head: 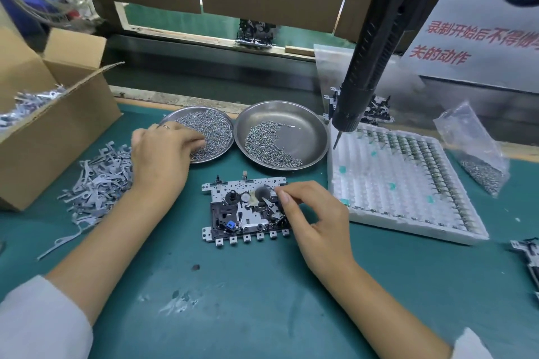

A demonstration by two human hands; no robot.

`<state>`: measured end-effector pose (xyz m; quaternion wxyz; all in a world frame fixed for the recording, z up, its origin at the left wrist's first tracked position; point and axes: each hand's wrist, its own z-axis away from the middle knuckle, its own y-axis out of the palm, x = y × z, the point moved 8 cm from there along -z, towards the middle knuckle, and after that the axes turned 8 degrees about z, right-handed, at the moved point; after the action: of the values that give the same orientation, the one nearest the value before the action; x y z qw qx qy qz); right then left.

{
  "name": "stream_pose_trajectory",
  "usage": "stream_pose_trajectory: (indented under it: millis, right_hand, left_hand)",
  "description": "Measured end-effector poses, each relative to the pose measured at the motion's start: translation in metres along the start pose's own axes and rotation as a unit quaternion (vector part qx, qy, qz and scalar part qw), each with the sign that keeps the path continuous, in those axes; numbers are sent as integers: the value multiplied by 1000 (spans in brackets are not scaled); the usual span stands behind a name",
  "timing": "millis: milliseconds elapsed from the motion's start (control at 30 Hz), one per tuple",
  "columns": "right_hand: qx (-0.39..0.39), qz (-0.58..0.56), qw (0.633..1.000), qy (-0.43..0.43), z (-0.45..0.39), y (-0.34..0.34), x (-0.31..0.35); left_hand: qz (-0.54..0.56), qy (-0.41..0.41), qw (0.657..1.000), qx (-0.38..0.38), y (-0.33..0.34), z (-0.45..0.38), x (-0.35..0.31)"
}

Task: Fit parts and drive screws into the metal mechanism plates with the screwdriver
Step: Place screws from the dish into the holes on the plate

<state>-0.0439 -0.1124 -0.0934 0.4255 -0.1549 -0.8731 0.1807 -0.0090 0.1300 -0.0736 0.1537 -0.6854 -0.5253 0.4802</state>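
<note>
**Screw pick-up and part seating at the mechanism plate**

While the mechanism plate [245, 210] lies flat on the green bench [262, 300], directly before the person and between both forearms, the right hand [315, 218] works at its right half. Its thumb and forefinger pinch a small metal part over the plate's upper right area, apparently to steady or seat it where a screw will go; the other fingers curl loosely above the plate's edge. The left hand [163, 154] reaches into the left dish [201, 132] of screws, its fingers bent down into the heap; whether a screw is already held cannot be told. A second dish [303, 131], touching the first, holds a thinner scatter of screws. Both dishes sit just behind the plate, presumably so that a screw travels only a short way. The screwdriver [370, 61] hangs untouched above the near-left corner of the white foam tray [408, 183], its bit pointing down, near the right hand. The tray lies just right of the plate; loose grey stampings [96, 183] lie heaped to the left, beside an open cardboard box [52, 131]. Open bench remains in front of the plate, toward the person; the sides are crowded, so the driver's likeliest path is down and leftward from above.
</note>
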Motion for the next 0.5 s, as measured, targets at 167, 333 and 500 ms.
stream_pose_trajectory:
  millis: [167, 333, 500]
  right_hand:
    - [42, 67, 996, -51, -14, 7, 14]
    - [106, 186, 976, -34, -62, 22, 11]
    - [232, 381, 894, 41, -86, 48, -27]
  left_hand:
    - [-2, 6, 1000, -29, -4, 4, -3]
    - [38, 32, 997, -54, -7, 11, -12]
    - [119, 60, 990, -45, -4, 18, -26]
